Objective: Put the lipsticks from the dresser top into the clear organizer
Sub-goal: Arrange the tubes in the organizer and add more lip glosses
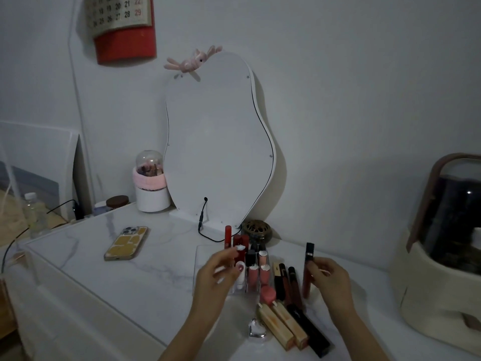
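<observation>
The clear organizer stands on the white marble dresser top in front of the mirror, with several lipsticks upright in it. My left hand is at its left front, fingers pinched around a small tube with a white cap. My right hand holds a tall dark red lip gloss upright, to the right of the organizer. Several lipsticks lie on the dresser: two gold tubes, a black tube, dark glosses and a pink one.
A wavy mirror with a black cable leans on the wall. A phone lies to the left, a brass censer stands behind the organizer, a clear heart in front. A cream cosmetic case fills the right.
</observation>
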